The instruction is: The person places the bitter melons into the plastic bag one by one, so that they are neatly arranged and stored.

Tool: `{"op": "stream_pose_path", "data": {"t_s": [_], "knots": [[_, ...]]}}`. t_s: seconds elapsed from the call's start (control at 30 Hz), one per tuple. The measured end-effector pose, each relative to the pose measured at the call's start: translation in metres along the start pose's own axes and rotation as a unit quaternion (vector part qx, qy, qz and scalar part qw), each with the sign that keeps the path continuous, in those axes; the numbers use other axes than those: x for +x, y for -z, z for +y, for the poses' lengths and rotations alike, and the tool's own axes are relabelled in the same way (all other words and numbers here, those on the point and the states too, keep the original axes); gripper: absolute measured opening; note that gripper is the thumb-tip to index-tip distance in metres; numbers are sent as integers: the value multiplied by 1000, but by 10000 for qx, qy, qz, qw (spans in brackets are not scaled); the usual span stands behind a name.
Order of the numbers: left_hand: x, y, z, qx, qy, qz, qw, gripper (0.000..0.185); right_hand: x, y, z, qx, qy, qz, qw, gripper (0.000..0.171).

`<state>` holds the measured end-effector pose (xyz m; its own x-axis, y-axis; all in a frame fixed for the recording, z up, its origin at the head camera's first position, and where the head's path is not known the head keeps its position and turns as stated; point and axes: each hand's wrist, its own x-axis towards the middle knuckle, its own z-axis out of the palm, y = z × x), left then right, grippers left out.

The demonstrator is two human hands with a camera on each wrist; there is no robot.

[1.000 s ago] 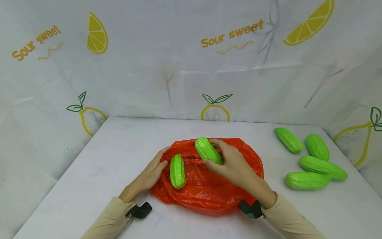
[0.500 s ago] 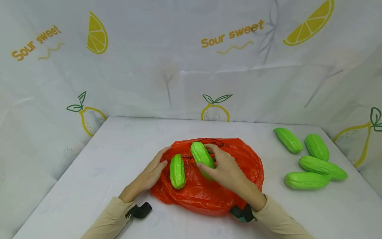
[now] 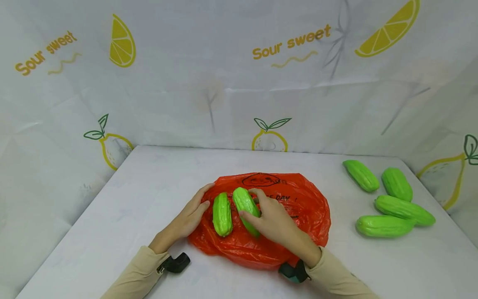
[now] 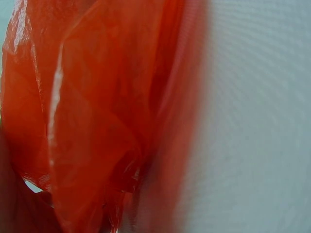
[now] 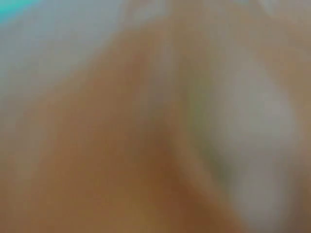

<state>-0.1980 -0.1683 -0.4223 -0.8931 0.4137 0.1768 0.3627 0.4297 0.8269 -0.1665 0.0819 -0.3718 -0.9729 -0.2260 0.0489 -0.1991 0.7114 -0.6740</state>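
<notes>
Fingers of the right hand [image 3: 274, 218] clamp 1 gourd [image 3: 245, 204] at frame centre; best lowered beside the other gourd [image 3: 222, 214] while the flat left hand [image 3: 188, 218] pins the red bag [image 3: 298, 207].

Four green gourds [image 3: 388, 198] lie grouped on the right side of the white table [image 3: 123, 199], two toward the back, two nearer the front and touching. Printed backdrop [image 3: 224, 74] encloses the table on three sides, showing lemon motifs and "Sour sweet" lettering.
</notes>
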Motion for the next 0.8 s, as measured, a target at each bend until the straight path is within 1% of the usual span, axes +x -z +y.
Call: {"op": "stream_pose_path", "data": {"t_s": [0.07,0.5,0.7,0.8], "knots": [[0,0,0,-13,33,-11,10000,50,0,-3,0,25,5,-3,10000,60],[1,-1,-3,-2,-41,12,10000,50,3,-12,5,289,-44,-111,9995,58],[2,-1,-3,5,-65,26,10000,50,2,-13,7,535,-71,-382,9978,59],[1,-1,-3,17,-75,51,10000,50,1,-10,7,601,12,-571,9966,60]]}}
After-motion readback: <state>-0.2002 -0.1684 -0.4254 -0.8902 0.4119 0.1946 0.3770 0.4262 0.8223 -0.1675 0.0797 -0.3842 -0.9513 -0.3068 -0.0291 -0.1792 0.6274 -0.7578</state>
